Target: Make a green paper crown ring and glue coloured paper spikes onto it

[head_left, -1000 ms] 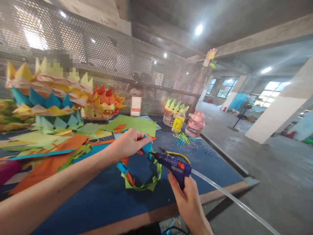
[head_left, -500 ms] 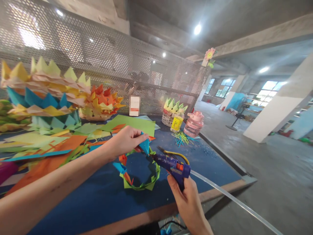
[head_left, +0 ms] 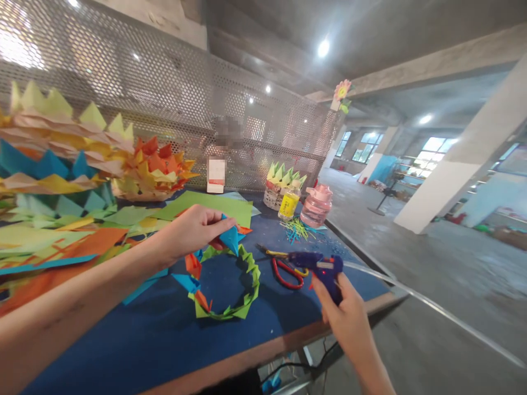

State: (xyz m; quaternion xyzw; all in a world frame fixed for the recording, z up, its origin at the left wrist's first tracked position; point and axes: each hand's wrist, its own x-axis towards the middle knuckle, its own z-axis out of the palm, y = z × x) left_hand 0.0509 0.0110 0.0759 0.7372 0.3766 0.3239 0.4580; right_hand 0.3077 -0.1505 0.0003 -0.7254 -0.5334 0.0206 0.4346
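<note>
My left hand point(head_left: 205, 227) pinches a folded blue paper piece point(head_left: 231, 239), its point aimed downward over the back rim of a paper ring. The ring point(head_left: 252, 293) lies on the dark blue table and is made of folded green pieces, with orange and blue ones on its left side. My right hand point(head_left: 346, 307) is wrapped around the grip of a dark blue hot glue gun point(head_left: 317, 264). A long clear glue stick point(head_left: 432, 304) sticks out of the gun's back. The nozzle points left, apart from the blue piece. Red-and-yellow-handled scissors point(head_left: 288, 274) lie under the nozzle.
Folded-paper crowns point(head_left: 53, 164) are stacked at the left, above loose coloured paper strips point(head_left: 82, 241). A yellow-labelled bottle point(head_left: 289, 203), a pink bottle point(head_left: 316, 206) and paper shreds point(head_left: 302, 229) stand or lie at the back right. A perforated metal panel point(head_left: 173, 99) closes the far side.
My right hand has drawn the glue gun rightward, away from the blue paper piece. My left hand still holds that piece, lifted slightly. More of the scissors shows. The view has shifted a little.
</note>
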